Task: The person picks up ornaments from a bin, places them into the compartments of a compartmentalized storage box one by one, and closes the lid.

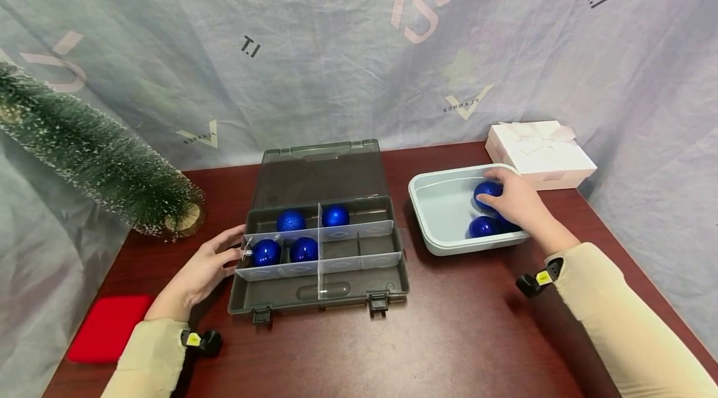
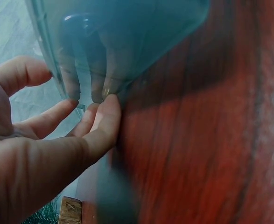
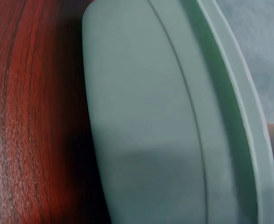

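Note:
A grey translucent divided organizer box [image 1: 359, 304] lies with its lid raised at the back. Several blue Christmas balls sit in it: a glittery one [image 1: 291, 221] and a matte one [image 1: 336, 215] in the back row, two shiny ones [image 1: 305, 250] in the middle row. My left hand [image 1: 207, 267] touches the box's left wall with its fingertips [image 2: 111, 105]. In the pale tub [image 1: 443, 199] my right hand [image 1: 516, 199] holds a blue Christmas ball [image 1: 487, 194] between thumb and fingers; more shiny balls [image 1: 483, 227] lie below it. In the right wrist view the tub's wall [image 3: 141, 102] hides the fingers.
Behind the tub stands a white gift box [image 1: 541, 149] with a bow. A frosted miniature tree [image 1: 101, 161] leans at the left on a wooden base [image 1: 185, 220]. A red flat item [image 1: 109, 329] lies beside my left forearm. A printed curtain [image 1: 314, 61] hangs behind the table.

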A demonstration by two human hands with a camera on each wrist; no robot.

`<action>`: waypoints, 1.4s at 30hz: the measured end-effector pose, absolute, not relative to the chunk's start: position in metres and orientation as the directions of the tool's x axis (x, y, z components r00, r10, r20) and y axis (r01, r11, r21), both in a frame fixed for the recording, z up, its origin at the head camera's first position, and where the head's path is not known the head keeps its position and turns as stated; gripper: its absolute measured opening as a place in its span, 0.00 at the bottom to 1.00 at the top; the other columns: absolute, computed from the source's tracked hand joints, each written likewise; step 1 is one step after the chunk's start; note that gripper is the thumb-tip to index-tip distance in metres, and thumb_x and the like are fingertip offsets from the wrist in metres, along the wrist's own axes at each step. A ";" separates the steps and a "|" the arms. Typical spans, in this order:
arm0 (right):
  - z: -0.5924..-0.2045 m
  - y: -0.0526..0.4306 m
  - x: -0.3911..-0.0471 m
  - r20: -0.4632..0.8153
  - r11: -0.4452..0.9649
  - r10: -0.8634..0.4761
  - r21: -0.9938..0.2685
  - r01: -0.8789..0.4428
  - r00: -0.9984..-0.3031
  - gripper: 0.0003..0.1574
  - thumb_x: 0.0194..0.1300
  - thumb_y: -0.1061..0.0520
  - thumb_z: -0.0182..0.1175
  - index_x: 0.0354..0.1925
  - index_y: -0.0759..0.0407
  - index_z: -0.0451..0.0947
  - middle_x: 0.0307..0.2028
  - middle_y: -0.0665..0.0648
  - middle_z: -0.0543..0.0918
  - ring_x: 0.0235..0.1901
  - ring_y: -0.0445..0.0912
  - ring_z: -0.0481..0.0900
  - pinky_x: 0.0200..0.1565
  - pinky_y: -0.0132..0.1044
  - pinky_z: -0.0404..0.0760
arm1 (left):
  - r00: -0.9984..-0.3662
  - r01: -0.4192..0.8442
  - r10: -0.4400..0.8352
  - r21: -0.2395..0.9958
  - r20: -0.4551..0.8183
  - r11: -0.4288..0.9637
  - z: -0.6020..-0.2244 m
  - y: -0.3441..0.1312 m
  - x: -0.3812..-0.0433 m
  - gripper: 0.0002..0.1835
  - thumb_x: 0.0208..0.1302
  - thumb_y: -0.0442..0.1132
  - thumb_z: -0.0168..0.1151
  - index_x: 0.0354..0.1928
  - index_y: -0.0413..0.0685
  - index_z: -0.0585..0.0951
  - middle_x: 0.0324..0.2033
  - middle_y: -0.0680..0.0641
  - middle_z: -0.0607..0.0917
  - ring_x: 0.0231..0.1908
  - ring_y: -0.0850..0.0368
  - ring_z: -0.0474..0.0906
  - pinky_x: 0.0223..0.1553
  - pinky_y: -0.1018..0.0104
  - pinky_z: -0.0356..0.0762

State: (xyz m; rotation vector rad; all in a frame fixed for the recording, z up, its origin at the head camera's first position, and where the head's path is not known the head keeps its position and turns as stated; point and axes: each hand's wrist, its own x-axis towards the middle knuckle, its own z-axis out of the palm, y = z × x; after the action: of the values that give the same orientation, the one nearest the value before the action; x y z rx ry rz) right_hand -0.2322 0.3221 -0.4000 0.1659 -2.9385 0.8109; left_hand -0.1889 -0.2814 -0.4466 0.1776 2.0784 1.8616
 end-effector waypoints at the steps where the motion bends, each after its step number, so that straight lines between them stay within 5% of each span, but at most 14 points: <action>1: -0.401 0.322 -0.233 0.104 0.856 -0.084 -0.501 -0.125 -0.991 0.33 0.66 0.58 0.68 0.62 0.74 0.72 0.59 0.78 0.74 0.60 0.72 0.71 0.62 0.66 0.64 | -0.933 -0.136 0.317 0.982 -0.171 0.131 -0.447 -0.281 -0.189 0.33 0.76 0.31 0.50 0.78 0.35 0.54 0.66 0.37 0.61 0.51 0.59 0.72 0.54 0.53 0.70; 12: -0.403 0.324 -0.236 0.062 0.863 -0.097 -0.493 -0.115 -0.993 0.31 0.65 0.61 0.67 0.62 0.74 0.73 0.59 0.79 0.74 0.59 0.74 0.71 0.60 0.68 0.65 | -0.933 -0.129 0.323 0.985 -0.161 0.119 -0.447 -0.282 -0.189 0.32 0.76 0.31 0.50 0.78 0.36 0.55 0.67 0.36 0.61 0.50 0.58 0.73 0.53 0.55 0.72; 28: -0.390 0.310 -0.224 0.203 0.776 -0.038 -0.611 -0.157 -0.978 0.30 0.65 0.55 0.70 0.62 0.64 0.75 0.57 0.71 0.79 0.56 0.68 0.77 0.53 0.63 0.74 | -0.932 -0.135 0.321 0.983 -0.168 0.122 -0.447 -0.282 -0.190 0.32 0.76 0.31 0.50 0.78 0.35 0.54 0.69 0.34 0.60 0.51 0.58 0.74 0.53 0.55 0.72; 32: -0.382 0.300 -0.219 0.252 0.740 -0.016 -0.648 -0.181 -0.968 0.30 0.65 0.54 0.71 0.62 0.61 0.76 0.58 0.68 0.80 0.55 0.66 0.80 0.47 0.45 0.81 | -0.933 -0.136 0.318 0.982 -0.171 0.129 -0.446 -0.281 -0.190 0.33 0.76 0.31 0.50 0.78 0.35 0.55 0.69 0.34 0.59 0.51 0.58 0.73 0.54 0.54 0.71; 37: -0.373 0.281 -0.214 0.310 0.656 -0.028 -0.711 -0.251 -0.950 0.29 0.64 0.58 0.72 0.61 0.61 0.78 0.57 0.64 0.81 0.51 0.64 0.83 0.39 0.19 0.75 | -0.934 -0.138 0.312 0.982 -0.172 0.126 -0.446 -0.281 -0.190 0.33 0.76 0.30 0.50 0.78 0.35 0.55 0.68 0.35 0.60 0.51 0.58 0.72 0.53 0.54 0.71; 42: -0.367 0.261 -0.208 0.356 0.576 -0.083 -0.745 -0.337 -0.931 0.27 0.62 0.63 0.73 0.59 0.63 0.78 0.55 0.63 0.82 0.50 0.61 0.84 0.42 0.22 0.78 | -0.934 -0.138 0.315 0.983 -0.170 0.122 -0.447 -0.281 -0.189 0.33 0.76 0.30 0.50 0.78 0.35 0.55 0.67 0.36 0.61 0.50 0.58 0.73 0.53 0.55 0.72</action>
State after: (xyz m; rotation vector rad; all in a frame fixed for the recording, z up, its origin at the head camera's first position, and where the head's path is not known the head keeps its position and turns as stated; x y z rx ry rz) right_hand -0.2079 0.2611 -0.3666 0.3456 -2.5279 1.2829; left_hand -0.1893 -0.2810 -0.4466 0.1729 2.0695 1.8731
